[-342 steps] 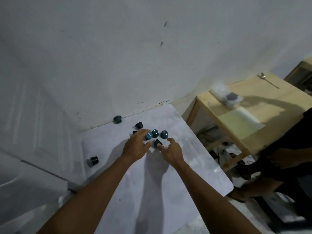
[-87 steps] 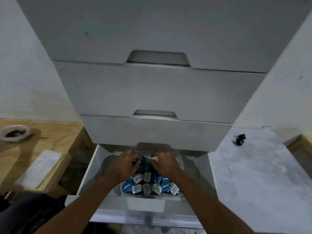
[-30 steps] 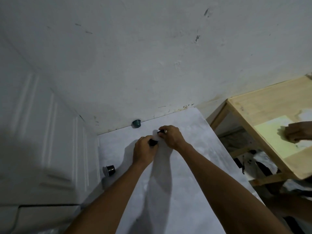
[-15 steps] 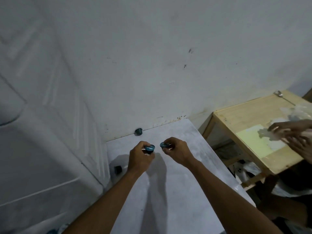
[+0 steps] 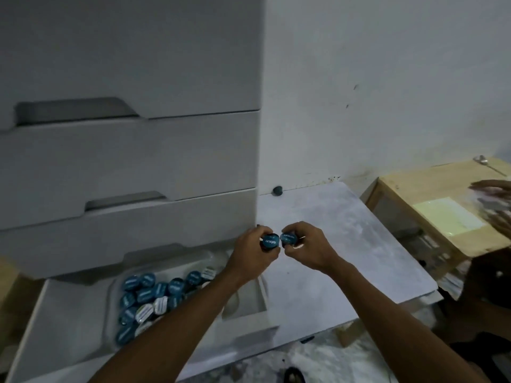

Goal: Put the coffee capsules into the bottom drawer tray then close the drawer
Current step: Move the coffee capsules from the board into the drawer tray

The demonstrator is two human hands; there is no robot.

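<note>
My left hand (image 5: pixel 253 254) grips a blue-lidded coffee capsule (image 5: pixel 270 241). My right hand (image 5: pixel 309 248) grips a second blue capsule (image 5: pixel 288 239), and the two lids nearly touch. Both hands hover at the right end of the open bottom drawer (image 5: pixel 58 324), by the edge of the white table. The clear tray (image 5: pixel 250 298) in the drawer holds several blue and white capsules (image 5: pixel 150 293). One dark capsule (image 5: pixel 277 190) stands on the table against the wall.
A white drawer cabinet (image 5: pixel 124 150) with three shut drawers rises above the open one. The white table (image 5: pixel 345 261) lies to the right. Beyond it stands a wooden table (image 5: pixel 431 200) with a spoon (image 5: pixel 486 163), where another person's hands (image 5: pixel 495 205) move.
The view swung left from the table to the cabinet and open drawer. Both hands, each holding a capsule picked from the table, moved left toward the drawer.
</note>
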